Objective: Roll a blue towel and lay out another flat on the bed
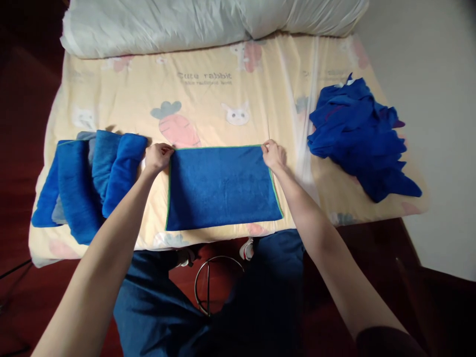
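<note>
- A flat blue terry-cloth towel w/ thin green edging [223, 187] is laid out as a rectangle on the pale yellow cartoon-print bed sheet [208, 99], at the sheet's near edge, mid-width.
- The towel's far left corner is pinched by the left hand [157, 156]; fingers are curled together over the hem.
- The far right corner is pinched by the right hand [274, 154], fingertips pressed together on the edging.
- Handling, as judged: cloth is soft, light, limp, not slippery; no stiffness, so it sags unless held at 2 corners. Best grip pts: corners or the green hem.
- Left of the towel, touching nothing of it, a row of folded blue towels [89, 178] is seen.
- Right of the towel, well apart, a loose heap of crumpled blue cloths [357, 136] is piled.
- Beyond the towel, at the sheet's far end, a white rolled duvet [208, 22] is lying.
</note>
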Tool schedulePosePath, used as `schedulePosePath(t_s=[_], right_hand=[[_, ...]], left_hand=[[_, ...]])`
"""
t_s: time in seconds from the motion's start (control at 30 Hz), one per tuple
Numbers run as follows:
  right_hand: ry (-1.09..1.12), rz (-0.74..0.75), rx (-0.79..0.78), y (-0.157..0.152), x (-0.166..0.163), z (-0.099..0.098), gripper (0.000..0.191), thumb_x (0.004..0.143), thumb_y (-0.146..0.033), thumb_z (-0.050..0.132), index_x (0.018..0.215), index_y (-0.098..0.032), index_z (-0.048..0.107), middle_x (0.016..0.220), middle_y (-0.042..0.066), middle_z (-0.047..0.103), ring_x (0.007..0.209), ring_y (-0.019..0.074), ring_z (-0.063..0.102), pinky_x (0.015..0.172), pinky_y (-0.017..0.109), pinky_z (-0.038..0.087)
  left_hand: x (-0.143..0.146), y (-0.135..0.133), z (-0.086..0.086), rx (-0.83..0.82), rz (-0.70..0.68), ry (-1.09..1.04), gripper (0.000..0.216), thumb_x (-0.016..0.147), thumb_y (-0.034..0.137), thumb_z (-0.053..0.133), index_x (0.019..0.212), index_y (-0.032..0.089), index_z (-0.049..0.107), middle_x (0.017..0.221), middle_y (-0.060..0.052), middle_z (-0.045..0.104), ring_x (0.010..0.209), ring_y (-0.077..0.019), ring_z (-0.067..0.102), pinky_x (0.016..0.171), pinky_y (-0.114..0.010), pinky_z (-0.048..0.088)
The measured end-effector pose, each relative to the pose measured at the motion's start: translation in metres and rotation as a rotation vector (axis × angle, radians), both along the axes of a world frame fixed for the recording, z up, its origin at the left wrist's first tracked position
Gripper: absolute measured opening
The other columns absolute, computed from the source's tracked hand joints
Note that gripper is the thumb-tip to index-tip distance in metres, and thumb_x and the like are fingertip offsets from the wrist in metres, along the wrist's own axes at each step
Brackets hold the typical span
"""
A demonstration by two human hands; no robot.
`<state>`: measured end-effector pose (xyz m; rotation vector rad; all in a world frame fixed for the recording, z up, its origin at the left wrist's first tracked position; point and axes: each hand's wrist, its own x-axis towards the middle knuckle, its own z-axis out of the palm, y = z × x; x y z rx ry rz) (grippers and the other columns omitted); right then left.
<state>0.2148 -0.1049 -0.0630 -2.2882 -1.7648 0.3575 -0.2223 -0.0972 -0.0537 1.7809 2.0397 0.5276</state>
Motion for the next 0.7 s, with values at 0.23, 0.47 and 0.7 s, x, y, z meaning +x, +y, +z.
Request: schedulePosePath(t_s=[0.23, 0.47, 0.7], right_hand=[[0.221, 0.148, 0.178, 0.012, 0.011, -0.013, 0.01, 0.091, -0.027, 0.065, 0.091, -0.018, 0.069, 0.101, 0.009, 0.071, 0.089, 0.0211, 0.065, 0.089, 0.034, 0.051], [0.43, -0.034, 0.262, 0.025, 0.013, -0.026, 0.009, 0.09, -0.027, 0.065, 0.087, -0.018, 0.065, 0.073, 0.0, 0.066, 0.068, 0.0158, 0.063, 0.071, 0.029, 0.05], [0.273, -0.063, 0.331, 0.031, 0.005, -0.033, 0.025, 0.1, -0.04, 0.055, 0.093, -0.019, 0.068, 0.085, 0.008, 0.07, 0.09, 0.0231, 0.069, 0.091, 0.04, 0.057]], left_hand=[[0.0, 0.004, 0.003, 0.039, -0.02, 0.006, 0.025, 0.085, 0.043, 0.062, 0.087, 0.02, 0.071, 0.09, -0.01, 0.078, 0.088, -0.0267, 0.073, 0.09, -0.039, 0.058], [-0.005, 0.009, 0.008, 0.077, 0.063, 0.008, 0.02, 0.086, 0.037, 0.061, 0.093, 0.019, 0.068, 0.094, -0.011, 0.076, 0.094, -0.0283, 0.072, 0.098, -0.041, 0.054], [0.014, 0.011, 0.0, 0.093, 0.089, -0.051, 0.034, 0.095, 0.046, 0.053, 0.106, 0.018, 0.068, 0.108, -0.015, 0.074, 0.114, -0.0317, 0.066, 0.107, -0.048, 0.05]])
